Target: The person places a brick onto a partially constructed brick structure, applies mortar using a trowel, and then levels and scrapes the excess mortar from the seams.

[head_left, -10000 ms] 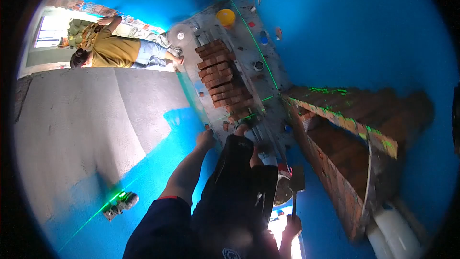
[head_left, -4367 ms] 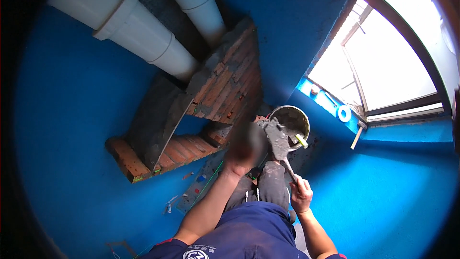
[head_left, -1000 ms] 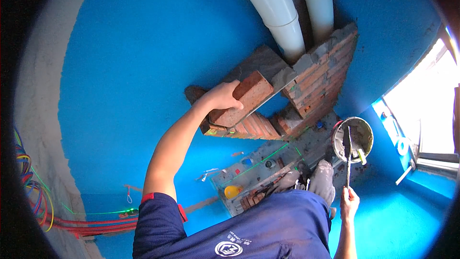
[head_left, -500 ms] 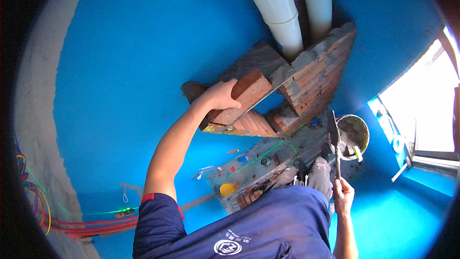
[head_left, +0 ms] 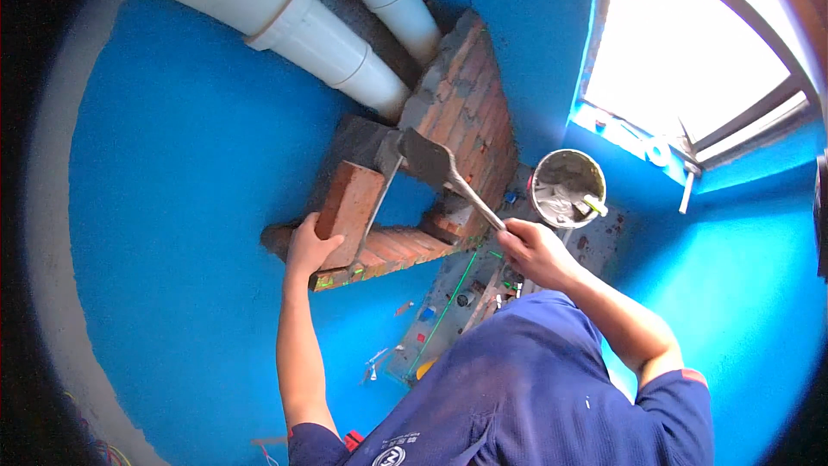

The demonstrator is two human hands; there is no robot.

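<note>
My left hand (head_left: 309,248) is closed around the near end of a red brick (head_left: 352,198), which rests on top of the low brickwork (head_left: 397,248). A thin grey strip (head_left: 380,200) runs along the brick's right side. In my right hand (head_left: 536,252) is the handle of a trowel (head_left: 428,158), its mortar-smeared blade held just past the brick's far end, above the wall corner. Whether the blade touches the strip or wall, I cannot tell. Grey mortar covers part of the taller brick wall (head_left: 470,91) behind.
Two thick white pipes (head_left: 323,47) (head_left: 397,0) come down behind the brickwork. A bucket (head_left: 601,174) of grey mortar (head_left: 565,198) stands to the right, beneath a bright window (head_left: 681,52). Blue-coated walls (head_left: 172,190) surround the corner. Small items and a green laser line lie below.
My right hand has raised the trowel from beside the bucket up to the brickwork. My left hand stays on the brick. The whole view has shifted, bringing more of the window in.
</note>
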